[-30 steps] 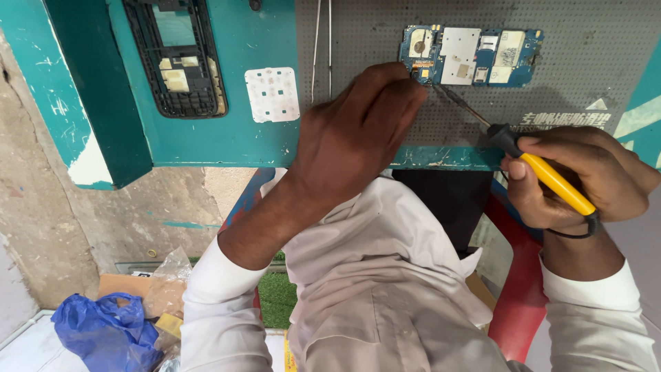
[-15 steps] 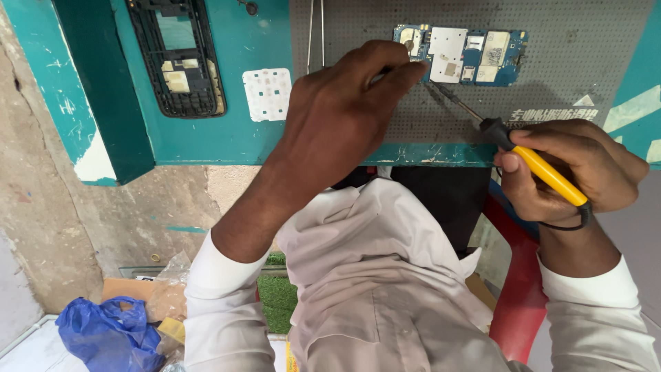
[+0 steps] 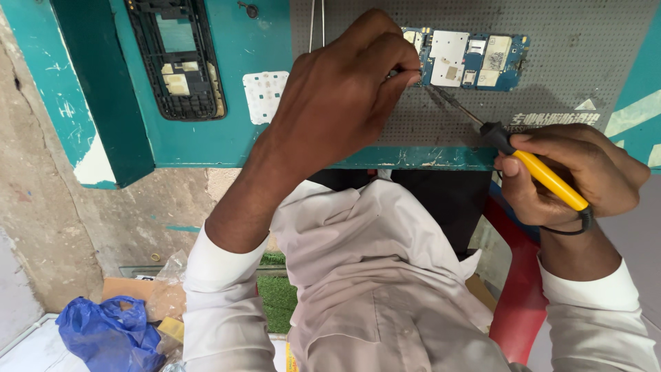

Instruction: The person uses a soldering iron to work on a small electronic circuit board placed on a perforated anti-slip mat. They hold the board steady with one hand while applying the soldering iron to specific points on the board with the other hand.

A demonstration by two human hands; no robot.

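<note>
— What does the right hand point(image 3: 578, 179) hold?

— Its grip is closed around the yellow handle of a soldering iron point(image 3: 547, 179), the thin tip slanting up and left toward the blue circuit board point(image 3: 468, 58), but the tip's end is hard to make out.

— And the left hand point(image 3: 337, 103)?

— Across from the iron, its fingers point(image 3: 399, 65) are pinched at the board's left end; whether they hold anything small, I cannot tell.

— What has changed?

— Over the last second the left hand has moved up from below the board to its left edge, while the iron's tip has stayed just under it. That suggests the board is being steadied for work with the tip.

— Beyond the hands?

— The board lies on a grey perforated mat point(image 3: 592, 76) on the teal tabletop point(image 3: 234, 138); far left of the pinch sit a white keypad sheet point(image 3: 264, 96) and a black phone frame point(image 3: 175, 58).
</note>
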